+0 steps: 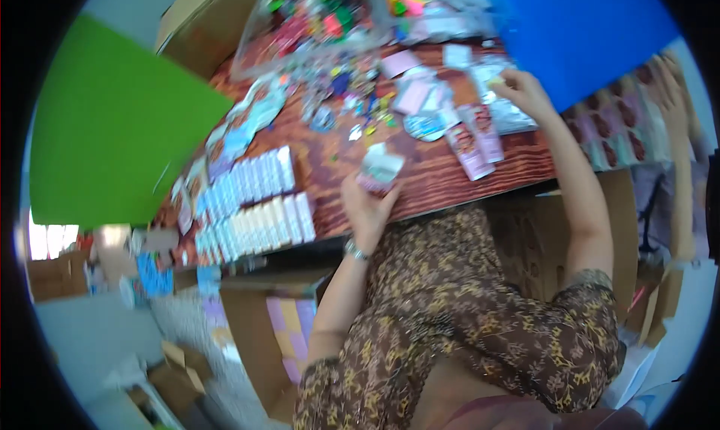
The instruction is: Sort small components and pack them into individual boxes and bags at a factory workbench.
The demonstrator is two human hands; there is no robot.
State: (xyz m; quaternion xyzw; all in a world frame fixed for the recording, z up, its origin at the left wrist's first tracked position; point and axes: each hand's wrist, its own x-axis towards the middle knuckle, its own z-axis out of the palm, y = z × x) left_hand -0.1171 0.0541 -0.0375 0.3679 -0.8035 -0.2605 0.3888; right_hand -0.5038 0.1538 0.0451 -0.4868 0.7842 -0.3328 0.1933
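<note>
My left hand [366,208] is closed round a small pink box [377,176] near the front edge of the table, its pale flaps standing open at the top. To the right, my right hand [523,94] is pinched above silvery packets [511,116], with a small pale yellowish thing at the fingertips that is too blurred to name. Below that hand two flat pink printed cartons [470,151] lie side by side. Pink and white cards [414,97] are piled left of them, next to a round blue-and-white piece [425,127].
Two rows of slim pale boxes [255,227] stand at the left. Small colourful trinkets [341,85] are scattered before a clear plastic bin [251,58]. A green panel [120,130] and a blue panel [592,32] rise at the sides. Another person's arm [679,152] shows far right, beside rows of pink packages [611,126].
</note>
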